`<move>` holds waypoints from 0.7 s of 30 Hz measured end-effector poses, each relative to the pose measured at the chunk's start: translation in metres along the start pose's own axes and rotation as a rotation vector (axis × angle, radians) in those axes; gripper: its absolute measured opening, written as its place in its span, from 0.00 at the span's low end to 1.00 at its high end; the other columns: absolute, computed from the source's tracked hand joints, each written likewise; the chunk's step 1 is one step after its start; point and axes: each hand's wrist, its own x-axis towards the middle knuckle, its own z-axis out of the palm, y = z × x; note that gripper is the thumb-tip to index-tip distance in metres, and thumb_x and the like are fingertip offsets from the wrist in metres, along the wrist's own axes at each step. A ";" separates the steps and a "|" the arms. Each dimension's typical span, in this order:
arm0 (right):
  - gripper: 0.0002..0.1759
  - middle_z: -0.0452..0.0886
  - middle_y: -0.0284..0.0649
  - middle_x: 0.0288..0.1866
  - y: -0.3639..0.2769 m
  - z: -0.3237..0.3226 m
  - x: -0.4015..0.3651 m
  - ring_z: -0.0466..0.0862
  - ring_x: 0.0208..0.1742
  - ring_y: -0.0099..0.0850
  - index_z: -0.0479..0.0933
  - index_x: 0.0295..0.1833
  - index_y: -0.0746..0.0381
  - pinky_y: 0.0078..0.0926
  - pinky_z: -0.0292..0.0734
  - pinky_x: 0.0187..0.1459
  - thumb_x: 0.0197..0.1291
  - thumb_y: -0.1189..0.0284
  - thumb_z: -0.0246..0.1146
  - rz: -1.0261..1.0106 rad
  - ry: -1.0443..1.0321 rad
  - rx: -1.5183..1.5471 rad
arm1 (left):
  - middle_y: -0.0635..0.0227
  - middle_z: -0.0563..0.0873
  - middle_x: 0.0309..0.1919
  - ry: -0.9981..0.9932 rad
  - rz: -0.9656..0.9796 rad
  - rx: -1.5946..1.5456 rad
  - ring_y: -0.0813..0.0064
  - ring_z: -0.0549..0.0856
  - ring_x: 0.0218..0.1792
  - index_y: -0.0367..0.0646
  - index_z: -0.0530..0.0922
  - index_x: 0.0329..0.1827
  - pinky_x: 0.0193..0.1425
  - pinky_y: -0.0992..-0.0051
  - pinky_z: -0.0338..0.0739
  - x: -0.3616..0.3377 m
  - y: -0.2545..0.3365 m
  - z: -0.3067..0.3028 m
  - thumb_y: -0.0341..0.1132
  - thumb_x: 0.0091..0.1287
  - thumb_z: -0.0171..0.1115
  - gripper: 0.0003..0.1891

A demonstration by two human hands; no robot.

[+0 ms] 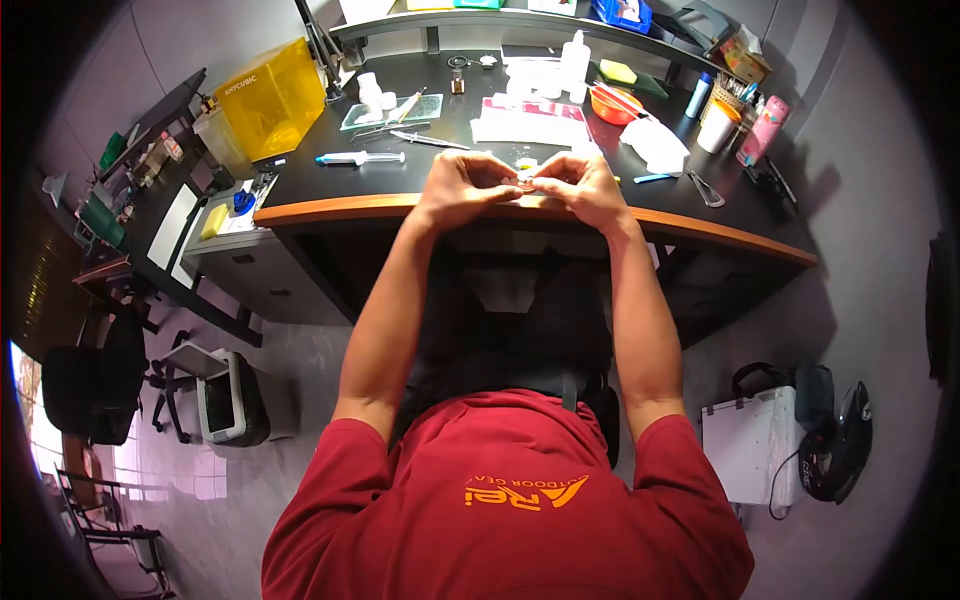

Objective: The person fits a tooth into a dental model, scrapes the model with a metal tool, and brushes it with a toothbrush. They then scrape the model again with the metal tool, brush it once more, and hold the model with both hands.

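Observation:
At the front edge of the black desk (330,185), my left hand (465,187) and my right hand (583,187) meet over a small pale piece (525,181). The fingertips of both hands pinch it from either side; it is too small for me to name. Just behind it lies a bit of something yellow and white, partly hidden by the fingers. Beyond my left hand are metal tweezers (430,140) and a syringe (360,158) with a blue tip. A pink-and-white sheet or pad (530,125) lies beyond both hands.
Farther back stand a white bottle (575,60), a glass plate (365,115) with small tools and an orange bowl (612,105). A crumpled white cloth or tissue (655,145) and a pink bottle (763,130) are at right. A yellow box (270,100) stands at left.

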 end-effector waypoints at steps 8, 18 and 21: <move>0.06 0.88 0.39 0.41 -0.054 0.078 -0.144 0.89 0.43 0.23 0.81 0.50 0.69 0.19 0.84 0.42 0.70 0.81 0.69 0.034 0.075 0.522 | 0.60 0.93 0.39 0.221 -0.048 -0.282 0.76 0.92 0.42 0.29 0.87 0.48 0.50 0.77 0.89 -0.144 0.032 0.084 0.20 0.63 0.78 0.12; 0.19 0.84 0.41 0.43 -0.073 0.093 -0.207 0.87 0.45 0.23 0.82 0.50 0.71 0.17 0.85 0.45 0.57 0.78 0.81 -0.180 0.073 0.492 | 0.55 0.93 0.42 0.011 -0.051 -0.387 0.73 0.93 0.43 0.28 0.87 0.45 0.49 0.77 0.88 -0.190 0.062 0.088 0.18 0.54 0.82 0.16; 0.19 0.85 0.42 0.42 -0.086 0.092 -0.210 0.89 0.44 0.24 0.83 0.49 0.71 0.18 0.88 0.43 0.55 0.79 0.82 -0.225 0.090 0.383 | 0.53 0.92 0.42 -0.008 -0.017 -0.361 0.71 0.94 0.44 0.28 0.87 0.47 0.50 0.78 0.88 -0.195 0.072 0.090 0.18 0.53 0.84 0.18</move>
